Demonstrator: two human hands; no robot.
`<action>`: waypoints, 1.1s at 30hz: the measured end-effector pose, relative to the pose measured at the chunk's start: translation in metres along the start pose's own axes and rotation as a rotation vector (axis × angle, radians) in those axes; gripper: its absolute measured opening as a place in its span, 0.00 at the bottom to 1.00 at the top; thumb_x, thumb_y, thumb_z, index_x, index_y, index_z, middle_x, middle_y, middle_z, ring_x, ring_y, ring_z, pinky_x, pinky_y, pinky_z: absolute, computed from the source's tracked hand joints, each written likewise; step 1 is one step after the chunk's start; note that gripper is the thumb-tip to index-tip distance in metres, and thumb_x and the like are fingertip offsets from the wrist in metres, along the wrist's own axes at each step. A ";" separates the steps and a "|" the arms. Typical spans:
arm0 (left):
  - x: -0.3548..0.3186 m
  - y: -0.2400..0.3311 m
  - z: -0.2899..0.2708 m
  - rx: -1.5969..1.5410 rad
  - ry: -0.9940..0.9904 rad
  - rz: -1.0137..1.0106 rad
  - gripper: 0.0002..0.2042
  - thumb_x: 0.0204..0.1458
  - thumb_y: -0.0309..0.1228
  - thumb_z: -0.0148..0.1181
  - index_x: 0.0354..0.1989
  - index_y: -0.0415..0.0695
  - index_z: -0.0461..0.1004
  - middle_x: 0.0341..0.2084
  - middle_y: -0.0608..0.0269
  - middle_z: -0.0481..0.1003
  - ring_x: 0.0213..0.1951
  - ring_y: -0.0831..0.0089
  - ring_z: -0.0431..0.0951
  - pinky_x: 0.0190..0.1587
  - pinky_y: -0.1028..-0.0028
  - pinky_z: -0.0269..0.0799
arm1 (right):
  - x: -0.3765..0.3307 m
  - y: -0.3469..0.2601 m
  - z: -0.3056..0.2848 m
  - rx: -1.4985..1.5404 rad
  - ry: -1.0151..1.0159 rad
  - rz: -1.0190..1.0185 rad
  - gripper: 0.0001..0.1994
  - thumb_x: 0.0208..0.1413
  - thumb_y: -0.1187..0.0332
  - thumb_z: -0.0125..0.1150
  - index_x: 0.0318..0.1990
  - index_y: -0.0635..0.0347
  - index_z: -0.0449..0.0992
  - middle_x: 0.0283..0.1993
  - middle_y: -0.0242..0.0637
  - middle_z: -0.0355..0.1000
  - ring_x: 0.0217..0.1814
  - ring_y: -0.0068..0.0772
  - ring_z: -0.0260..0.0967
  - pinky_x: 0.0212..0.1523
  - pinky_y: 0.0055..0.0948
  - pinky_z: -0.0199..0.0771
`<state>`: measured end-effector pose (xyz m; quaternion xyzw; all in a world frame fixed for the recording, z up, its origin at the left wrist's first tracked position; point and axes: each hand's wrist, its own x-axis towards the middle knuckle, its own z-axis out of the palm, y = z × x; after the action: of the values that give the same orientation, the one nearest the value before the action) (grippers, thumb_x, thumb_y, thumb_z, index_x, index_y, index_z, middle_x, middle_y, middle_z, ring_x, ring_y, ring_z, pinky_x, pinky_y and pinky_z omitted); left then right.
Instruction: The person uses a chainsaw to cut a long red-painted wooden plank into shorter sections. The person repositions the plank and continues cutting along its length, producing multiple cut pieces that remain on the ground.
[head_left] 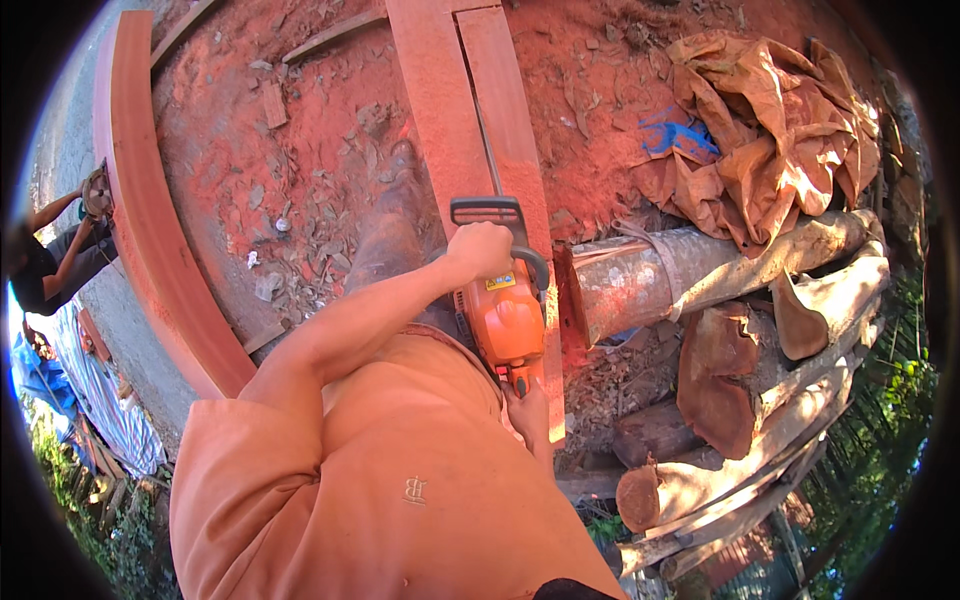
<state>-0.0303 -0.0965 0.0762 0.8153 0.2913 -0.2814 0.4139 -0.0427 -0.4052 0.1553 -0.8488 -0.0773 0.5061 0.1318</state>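
Chainsaw, head view: orange-and-black plastic-cased chainsaw over the near part of a long, reddish squared timber, its body close to the timber's right edge.
Left hand: the left hand is wrapped over the front handle, behind the black slotted hand guard.
Right hand: the right hand is at the orange rear handle, apparently closed round it.
Slot: a dark, narrow slot runs lengthwise between the timber's long edges, in line with the saw.
Handling: the saw is probably heavy and rigid, its casing smooth; front and rear handles are the places to hold. The timber looks stiff and weighty.
Hard to see: the right fingers are largely hidden, so trigger contact cannot be told; nor can chain motion. The picture's top edge cuts off the timber's far end.
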 end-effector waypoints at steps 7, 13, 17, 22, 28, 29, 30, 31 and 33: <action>0.024 -0.015 -0.022 0.025 0.068 -0.032 0.14 0.43 0.35 0.62 0.33 0.38 0.83 0.35 0.44 0.81 0.41 0.51 0.83 0.45 0.57 0.79 | 0.029 -0.032 0.001 -0.064 -0.014 -0.037 0.20 0.55 0.56 0.64 0.45 0.64 0.76 0.40 0.57 0.77 0.47 0.62 0.74 0.45 0.49 0.73; 0.059 -0.042 -0.047 0.094 0.087 -0.029 0.13 0.46 0.35 0.58 0.33 0.40 0.83 0.37 0.42 0.81 0.42 0.49 0.82 0.46 0.56 0.78 | 0.068 -0.055 0.010 -0.140 -0.007 -0.104 0.23 0.55 0.53 0.65 0.40 0.70 0.76 0.37 0.62 0.76 0.42 0.64 0.75 0.43 0.52 0.73; 0.067 -0.046 -0.042 0.071 0.076 -0.039 0.13 0.45 0.32 0.56 0.31 0.39 0.83 0.36 0.42 0.81 0.42 0.49 0.82 0.46 0.56 0.78 | 0.074 -0.052 0.014 -0.102 -0.026 -0.101 0.23 0.54 0.53 0.65 0.40 0.71 0.76 0.37 0.63 0.76 0.43 0.64 0.75 0.43 0.52 0.74; 0.060 -0.035 -0.029 0.103 0.023 -0.001 0.13 0.44 0.31 0.55 0.31 0.38 0.83 0.35 0.41 0.81 0.41 0.49 0.83 0.45 0.56 0.78 | 0.062 -0.039 0.011 -0.080 -0.017 -0.053 0.23 0.54 0.54 0.65 0.43 0.70 0.75 0.38 0.62 0.76 0.45 0.64 0.75 0.45 0.52 0.74; 0.044 -0.024 -0.028 0.080 0.060 -0.023 0.13 0.44 0.31 0.55 0.32 0.39 0.84 0.35 0.42 0.81 0.41 0.49 0.83 0.45 0.56 0.79 | 0.051 -0.033 0.007 -0.086 0.004 -0.067 0.20 0.54 0.57 0.66 0.43 0.66 0.76 0.39 0.58 0.77 0.45 0.60 0.76 0.44 0.49 0.73; 0.041 -0.023 -0.028 0.083 0.053 -0.026 0.13 0.44 0.31 0.55 0.32 0.39 0.84 0.35 0.42 0.81 0.41 0.49 0.83 0.45 0.56 0.79 | 0.047 -0.032 0.007 -0.092 0.019 -0.072 0.18 0.53 0.58 0.67 0.41 0.66 0.76 0.37 0.56 0.77 0.43 0.57 0.76 0.42 0.46 0.73; 0.038 -0.020 -0.026 0.080 0.032 -0.009 0.13 0.44 0.31 0.55 0.32 0.40 0.84 0.36 0.42 0.81 0.41 0.49 0.83 0.45 0.56 0.78 | 0.042 -0.030 0.006 -0.112 0.030 -0.072 0.17 0.53 0.60 0.67 0.40 0.66 0.77 0.35 0.55 0.77 0.41 0.55 0.77 0.40 0.44 0.73; 0.035 -0.017 -0.025 0.080 0.017 0.000 0.13 0.44 0.31 0.55 0.33 0.40 0.84 0.36 0.42 0.81 0.41 0.49 0.82 0.46 0.55 0.78 | 0.039 -0.028 0.004 -0.101 0.041 -0.070 0.17 0.53 0.60 0.67 0.40 0.66 0.77 0.35 0.55 0.77 0.41 0.55 0.77 0.40 0.44 0.73; 0.028 -0.012 -0.023 0.056 0.022 -0.022 0.13 0.45 0.33 0.57 0.35 0.42 0.84 0.37 0.43 0.81 0.43 0.50 0.82 0.47 0.55 0.77 | 0.029 -0.026 0.002 -0.106 0.040 -0.041 0.16 0.54 0.61 0.67 0.41 0.66 0.76 0.35 0.55 0.77 0.40 0.54 0.77 0.40 0.44 0.73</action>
<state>-0.0154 -0.0644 0.0622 0.8264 0.2967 -0.2851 0.3845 -0.0304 -0.3728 0.1374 -0.8628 -0.1186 0.4814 0.0987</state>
